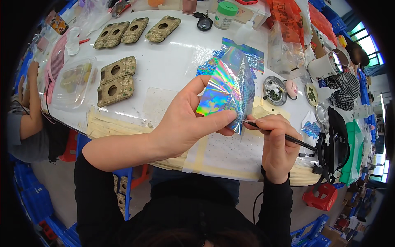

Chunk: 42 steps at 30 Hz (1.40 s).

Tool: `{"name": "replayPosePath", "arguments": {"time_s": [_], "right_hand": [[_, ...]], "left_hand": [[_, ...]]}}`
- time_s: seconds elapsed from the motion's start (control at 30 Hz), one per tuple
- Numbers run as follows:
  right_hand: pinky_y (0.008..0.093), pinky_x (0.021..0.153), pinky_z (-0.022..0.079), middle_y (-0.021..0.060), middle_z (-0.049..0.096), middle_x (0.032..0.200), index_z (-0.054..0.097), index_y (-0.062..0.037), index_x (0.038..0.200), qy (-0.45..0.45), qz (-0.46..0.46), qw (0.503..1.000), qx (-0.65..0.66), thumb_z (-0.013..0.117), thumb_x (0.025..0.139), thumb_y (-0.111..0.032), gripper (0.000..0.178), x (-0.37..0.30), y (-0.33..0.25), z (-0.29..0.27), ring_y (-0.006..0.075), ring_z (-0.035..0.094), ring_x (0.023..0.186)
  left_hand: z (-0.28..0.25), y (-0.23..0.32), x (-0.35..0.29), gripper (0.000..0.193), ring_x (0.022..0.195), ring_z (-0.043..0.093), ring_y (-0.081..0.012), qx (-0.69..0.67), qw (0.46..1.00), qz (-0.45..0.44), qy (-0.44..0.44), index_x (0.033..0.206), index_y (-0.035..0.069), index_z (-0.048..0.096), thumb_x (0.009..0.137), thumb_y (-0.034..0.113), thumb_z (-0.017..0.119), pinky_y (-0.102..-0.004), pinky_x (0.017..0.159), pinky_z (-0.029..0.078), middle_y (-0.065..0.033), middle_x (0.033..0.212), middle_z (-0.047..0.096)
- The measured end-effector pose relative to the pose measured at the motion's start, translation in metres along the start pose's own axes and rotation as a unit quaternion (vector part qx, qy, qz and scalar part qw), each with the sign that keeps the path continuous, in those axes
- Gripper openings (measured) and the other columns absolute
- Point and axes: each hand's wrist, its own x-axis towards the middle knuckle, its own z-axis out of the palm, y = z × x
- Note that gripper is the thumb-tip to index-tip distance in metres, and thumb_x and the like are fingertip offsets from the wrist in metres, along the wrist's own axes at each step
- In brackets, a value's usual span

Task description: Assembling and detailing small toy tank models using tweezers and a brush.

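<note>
My left hand point(187, 111) grips a shiny holographic sticker sheet point(226, 82), thumb on its front and fingers behind. The sheet is tilted up and bent, with rows of small cut shapes on its right part. In my right hand point(279, 144) is a pair of slim black tweezers point(288, 138), held like a pen. Their fine tip meets the sheet's lower edge, close to my left thumb; whether it pinches a sticker is too small to see. Behind the sheet, more holographic sheets point(251, 53) lie on the white table point(164, 70).
Camouflage toy tank hulls point(117, 66) with round holes lie at left, more point(163, 29) at the back. A clear plastic box point(74, 84) sits farther left. A round tin point(275, 91) of small dark parts stands right. Beyond are a green-lidded jar point(225, 15) and car key point(204, 22). Another person's arm point(33, 99) is left.
</note>
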Motion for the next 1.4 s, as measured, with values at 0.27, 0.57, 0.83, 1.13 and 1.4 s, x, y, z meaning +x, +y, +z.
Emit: {"name": "replayPosePath", "arguments": {"time_s": [0.27, 0.57, 0.83, 1.13, 1.4], "right_hand": [[0.0458, 0.081, 0.055, 0.0193, 0.056, 0.097, 0.060, 0.0113, 0.098, -0.029, -0.030, 0.997, -0.068, 0.048, 0.097, -0.022, 0.035, -0.001, 0.001, -0.011, 0.0366, 0.063, 0.094], [0.0314, 0.077, 0.048, 0.0159, 0.067, 0.091, 0.067, 0.0056, 0.098, 0.015, -0.043, 0.999, -0.011, 0.059, 0.091, -0.026, 0.033, 0.001, -0.002, -0.001, 0.0218, 0.062, 0.085], [0.0403, 0.082, 0.052, 0.0212, 0.064, 0.091, 0.047, 0.0021, 0.099, 0.143, -0.102, 0.983, -0.054, 0.042, 0.099, -0.034, 0.037, 0.002, -0.004, -0.011, 0.0280, 0.065, 0.085], [0.0196, 0.065, 0.042, 0.0067, 0.055, 0.089, 0.041, -0.0056, 0.088, 0.092, 0.006, 0.996, 0.013, 0.064, 0.080, 0.011, 0.029, 0.002, -0.010, 0.003, 0.0063, 0.050, 0.074], [0.0177, 0.063, 0.040, 0.0024, 0.050, 0.081, 0.041, -0.0055, 0.086, 0.091, 0.028, 0.995, -0.010, 0.064, 0.079, 0.013, 0.030, 0.003, -0.012, 0.005, 0.0050, 0.047, 0.071]], "left_hand": [[0.000, 0.000, 0.000, 0.047, 0.091, 0.064, -0.0138, 0.007, 1.000, 0.007, 0.004, 0.126, 0.001, 0.036, 0.087, 0.004, 0.062, -0.0277, 0.069, 0.057, -0.0090, 0.107, 0.061], [0.000, -0.001, -0.002, 0.050, 0.091, 0.064, -0.0143, 0.040, 0.999, 0.036, 0.010, 0.129, 0.001, 0.034, 0.087, 0.003, 0.061, -0.0290, 0.072, 0.056, -0.0087, 0.108, 0.061], [-0.003, -0.006, 0.002, 0.045, 0.099, 0.060, -0.0145, -0.011, 0.997, 0.069, -0.035, 0.130, 0.004, 0.036, 0.091, 0.006, 0.058, -0.0315, 0.082, 0.055, -0.0081, 0.112, 0.059], [-0.002, -0.007, 0.002, 0.050, 0.102, 0.060, -0.0167, 0.005, 0.998, 0.037, -0.059, 0.135, 0.007, 0.034, 0.090, 0.006, 0.057, -0.0339, 0.082, 0.055, -0.0088, 0.116, 0.059], [-0.007, -0.007, 0.006, 0.051, 0.105, 0.059, -0.0155, -0.006, 0.999, 0.008, -0.041, 0.135, 0.004, 0.038, 0.088, 0.004, 0.059, -0.0340, 0.090, 0.048, -0.0080, 0.119, 0.059]]}}
